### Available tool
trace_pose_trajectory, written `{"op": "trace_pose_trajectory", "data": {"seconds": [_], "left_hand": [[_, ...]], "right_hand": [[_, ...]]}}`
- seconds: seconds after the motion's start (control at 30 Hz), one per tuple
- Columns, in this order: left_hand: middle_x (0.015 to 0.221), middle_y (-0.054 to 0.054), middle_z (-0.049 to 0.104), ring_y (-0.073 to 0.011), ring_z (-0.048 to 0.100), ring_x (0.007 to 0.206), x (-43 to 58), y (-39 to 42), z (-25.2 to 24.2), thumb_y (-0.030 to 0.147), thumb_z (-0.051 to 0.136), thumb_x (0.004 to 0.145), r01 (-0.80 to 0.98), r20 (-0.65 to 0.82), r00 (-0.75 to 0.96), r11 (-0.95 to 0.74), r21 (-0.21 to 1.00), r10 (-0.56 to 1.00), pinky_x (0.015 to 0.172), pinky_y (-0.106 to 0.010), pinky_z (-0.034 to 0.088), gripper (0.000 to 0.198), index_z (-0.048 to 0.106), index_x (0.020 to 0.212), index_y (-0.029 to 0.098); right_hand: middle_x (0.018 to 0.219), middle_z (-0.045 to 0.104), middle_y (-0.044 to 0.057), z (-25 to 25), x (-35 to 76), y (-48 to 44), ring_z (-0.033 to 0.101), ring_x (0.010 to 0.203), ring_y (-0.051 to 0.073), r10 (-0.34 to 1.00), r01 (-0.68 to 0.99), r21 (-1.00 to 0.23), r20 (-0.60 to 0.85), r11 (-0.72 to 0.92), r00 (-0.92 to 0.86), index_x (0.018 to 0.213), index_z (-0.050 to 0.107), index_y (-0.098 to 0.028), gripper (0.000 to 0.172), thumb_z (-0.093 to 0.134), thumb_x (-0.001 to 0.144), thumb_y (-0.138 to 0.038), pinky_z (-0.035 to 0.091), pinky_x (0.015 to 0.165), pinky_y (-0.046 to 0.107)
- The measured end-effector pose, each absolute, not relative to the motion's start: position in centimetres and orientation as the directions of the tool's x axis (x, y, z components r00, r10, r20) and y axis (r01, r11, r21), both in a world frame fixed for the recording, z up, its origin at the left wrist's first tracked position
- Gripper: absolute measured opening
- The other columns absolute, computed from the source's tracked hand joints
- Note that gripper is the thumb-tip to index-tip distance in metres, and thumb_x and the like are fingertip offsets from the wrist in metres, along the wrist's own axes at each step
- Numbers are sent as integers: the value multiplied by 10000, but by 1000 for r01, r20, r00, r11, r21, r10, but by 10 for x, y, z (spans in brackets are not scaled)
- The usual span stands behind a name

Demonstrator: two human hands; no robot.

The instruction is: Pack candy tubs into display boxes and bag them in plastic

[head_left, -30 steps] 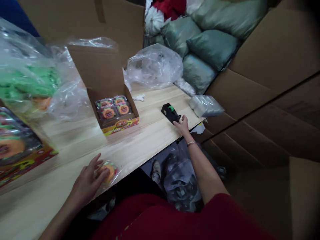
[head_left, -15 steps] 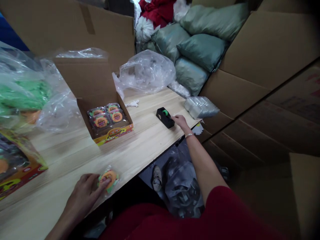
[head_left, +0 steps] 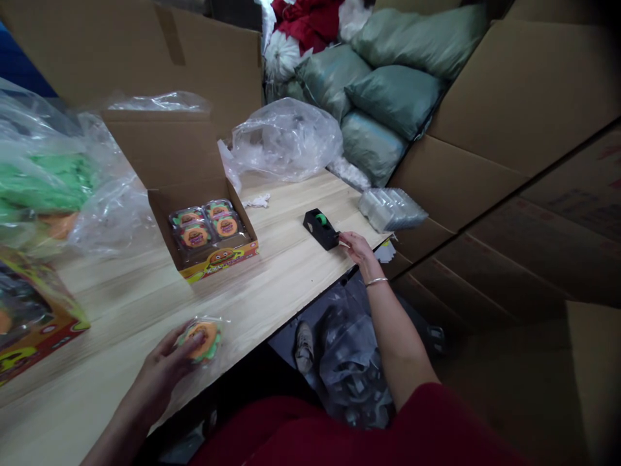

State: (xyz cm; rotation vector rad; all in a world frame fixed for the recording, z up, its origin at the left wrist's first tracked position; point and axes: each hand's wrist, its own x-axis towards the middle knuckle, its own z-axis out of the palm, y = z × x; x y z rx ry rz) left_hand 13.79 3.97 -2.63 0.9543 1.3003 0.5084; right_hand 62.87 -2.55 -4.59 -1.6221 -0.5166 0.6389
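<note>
My left hand (head_left: 167,366) is closed on a burger-shaped toy in a clear plastic case (head_left: 202,340), thumb on its orange face, near the table's front edge. The case is tilted slightly. Farther right, my right hand (head_left: 358,247) is at the near end of a black tape dispenser (head_left: 321,229) with a green core. Its thumb and fingertips pinch together at the cutter end, on tape that hardly shows. Behind the left hand, an open display box (head_left: 223,257) holds several more cased burger toys (head_left: 195,235).
A stack of clear plastic cases (head_left: 392,208) lies at the table's right corner. Clear plastic bags (head_left: 287,139) lie at the back. A second printed box (head_left: 43,330) stands at the left edge. Large cartons (head_left: 480,123) rise on the right, and filled sacks (head_left: 395,97) are piled behind.
My right hand has drawn back slightly right and toward me from the dispenser, its wrist turning. My left hand has shifted left a little and tilted the cased toy.
</note>
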Motion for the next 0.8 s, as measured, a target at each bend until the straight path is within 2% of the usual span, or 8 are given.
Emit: {"op": "trace_pose_trajectory", "data": {"seconds": [0.1, 0.2, 0.33, 0.47, 0.57, 0.67, 0.73, 0.8], "left_hand": [[979, -41, 695, -185, 650, 815, 146, 43, -29, 298, 819, 578, -48, -605, 311, 648, 760, 733, 678, -276, 552, 407, 659, 936, 186], [903, -35, 687, -178, 652, 799, 153, 44, -26, 245, 756, 658, -143, -610, 330, 677, 722, 720, 706, -290, 567, 232, 633, 842, 177], [1024, -50, 684, -185, 663, 836, 165, 38, -5, 211, 725, 671, -218, -544, 375, 642, 735, 751, 699, -301, 574, 330, 639, 989, 198], [909, -21, 672, -176, 674, 743, 172, 34, 9, 222, 759, 614, -290, -478, 404, 605, 742, 780, 580, -259, 540, 431, 587, 1009, 203], [891, -7, 666, -175, 678, 743, 170, 32, 9, 253, 780, 619, -328, -455, 286, 532, 780, 843, 538, -246, 520, 438, 523, 971, 209], [912, -4, 660, -161, 665, 745, 170, 31, 7, 289, 790, 634, -374, -433, 197, 476, 796, 880, 543, -247, 517, 448, 485, 954, 212], [914, 7, 649, -143, 648, 725, 170, 31, 8, 294, 795, 629, -408, -408, 151, 432, 804, 901, 528, -228, 493, 474, 480, 975, 217], [902, 15, 638, -127, 629, 702, 170, 30, 10, 296, 793, 632, -425, -383, 110, 391, 816, 917, 505, -202, 448, 483, 482, 994, 219]], "right_hand": [[720, 638, 33, -55, 624, -28, 628, 768, 196, 654, -48, -991, -121, -129, 747, 677, 535, -203, 352, 762, 601, -462, 529, 721, 316], [647, 606, 10, -67, 618, -26, 590, 675, 172, 629, -44, -992, -111, -121, 770, 638, 534, -200, 343, 762, 599, -453, 515, 676, 306], [568, 516, -31, -77, 614, -23, 486, 588, 134, 555, -12, -993, -73, -114, 829, 596, 511, -206, 318, 733, 618, -434, 454, 604, 274], [571, 475, -38, -70, 593, -21, 439, 578, 126, 519, -1, -993, -61, -115, 853, 586, 482, -214, 333, 745, 601, -418, 408, 565, 266], [656, 527, -22, -56, 528, -27, 495, 615, 132, 646, -45, -999, -54, -31, 761, 651, 512, -213, 351, 756, 615, -463, 445, 611, 275], [698, 546, -16, -43, 422, -37, 528, 666, 144, 879, -181, -966, 79, 184, 471, 718, 543, -222, 332, 728, 724, -498, 469, 687, 293], [678, 554, -10, -37, 353, -38, 530, 659, 148, 948, -265, -947, 99, 184, 302, 722, 559, -219, 319, 713, 780, -492, 459, 678, 287], [668, 571, -5, -33, 304, -35, 543, 659, 153, 972, -301, -941, 86, 151, 219, 719, 579, -216, 320, 712, 794, -498, 457, 679, 285]]}}
